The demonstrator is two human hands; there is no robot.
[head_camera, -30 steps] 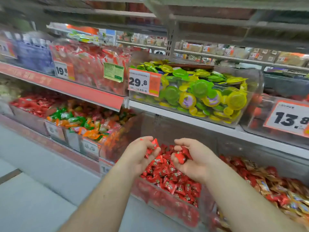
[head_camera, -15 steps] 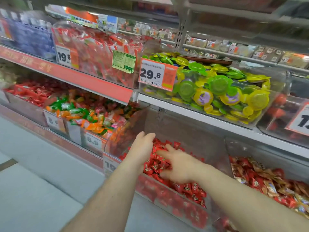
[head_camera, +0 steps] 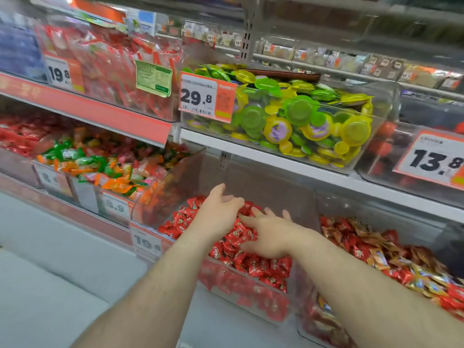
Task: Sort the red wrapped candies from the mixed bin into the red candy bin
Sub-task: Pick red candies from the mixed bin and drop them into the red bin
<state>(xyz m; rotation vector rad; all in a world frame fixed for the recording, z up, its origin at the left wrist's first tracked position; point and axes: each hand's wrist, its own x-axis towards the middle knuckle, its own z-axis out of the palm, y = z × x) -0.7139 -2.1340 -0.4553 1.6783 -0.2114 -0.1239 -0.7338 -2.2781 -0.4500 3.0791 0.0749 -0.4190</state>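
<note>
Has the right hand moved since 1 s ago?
Yes. The right hand went from raised, gripping candies, down onto the pile in the red candy bin, fingers spread flat.

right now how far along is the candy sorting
Done: the red candy bin holds a pile of red wrapped candies. In hand: nothing; left hand and right hand lie flat on that pile. Left: red pieces show among gold ones in the mixed bin.
</note>
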